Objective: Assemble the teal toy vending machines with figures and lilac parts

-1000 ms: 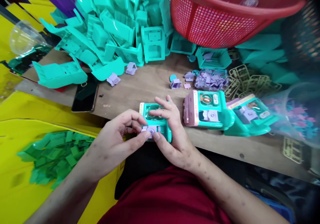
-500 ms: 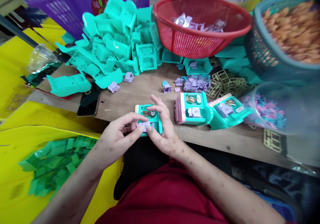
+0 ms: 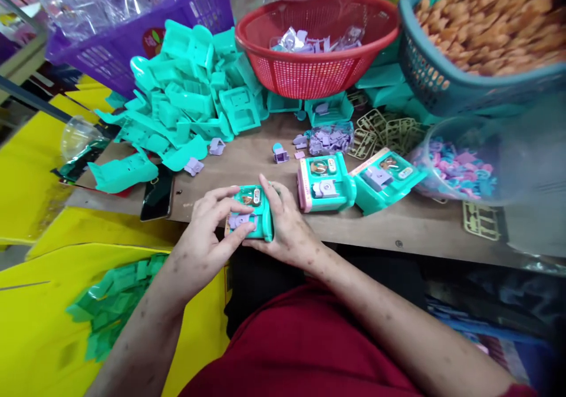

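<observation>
Between my hands, at the table's front edge, is a teal plastic toy box with a round clear window on its face. My right hand grips its right side, with the thumb along that edge and fingers under it. A small lilac plastic part sits on the face of the box. My left hand has its fingers and thumb closed around that part. To the right stand two similar pieces, a teal toy box with a pink side and a tilted teal toy piece, each with a lilac part.
A heap of teal shells lies behind my left hand, before a purple basket. A red basket, a blue-grey basket of orange pieces and a clear tub stand right. A phone lies left, near loose lilac pieces.
My right hand has moved from the face of the toy box to its right side. My left fingers stay at the lilac part. The whole view has shifted.
</observation>
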Demonstrator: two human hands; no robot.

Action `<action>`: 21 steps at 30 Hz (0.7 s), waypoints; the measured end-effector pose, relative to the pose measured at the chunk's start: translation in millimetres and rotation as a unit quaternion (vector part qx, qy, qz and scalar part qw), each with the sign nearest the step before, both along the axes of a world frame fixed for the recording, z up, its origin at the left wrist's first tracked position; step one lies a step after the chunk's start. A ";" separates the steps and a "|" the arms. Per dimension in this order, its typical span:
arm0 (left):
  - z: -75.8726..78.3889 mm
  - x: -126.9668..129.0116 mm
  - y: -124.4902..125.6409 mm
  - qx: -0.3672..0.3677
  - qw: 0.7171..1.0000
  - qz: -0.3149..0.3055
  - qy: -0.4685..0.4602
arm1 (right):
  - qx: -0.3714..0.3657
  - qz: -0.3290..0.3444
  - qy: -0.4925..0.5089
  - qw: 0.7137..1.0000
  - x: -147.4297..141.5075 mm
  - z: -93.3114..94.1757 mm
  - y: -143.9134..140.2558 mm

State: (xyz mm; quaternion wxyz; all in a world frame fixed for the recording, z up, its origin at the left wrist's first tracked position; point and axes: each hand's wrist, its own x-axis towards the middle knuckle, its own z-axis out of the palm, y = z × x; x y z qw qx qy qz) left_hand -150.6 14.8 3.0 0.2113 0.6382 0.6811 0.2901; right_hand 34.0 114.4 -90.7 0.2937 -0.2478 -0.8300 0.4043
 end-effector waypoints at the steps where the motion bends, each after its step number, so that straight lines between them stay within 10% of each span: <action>1: -2.2 -2.7 0.6 -0.015 1.000 0.004 -0.014 | 0.000 -0.001 -0.002 1.000 0.2 0.9 0.0; 16: -11.1 -9.6 2.5 -0.044 0.995 -0.032 -0.083 | 0.010 -0.008 -0.001 1.000 -0.8 -2.5 2.0; 21: -18.4 1.6 1.8 -0.037 0.973 0.098 -0.207 | 0.010 -0.017 -0.006 1.000 -0.8 -0.4 0.5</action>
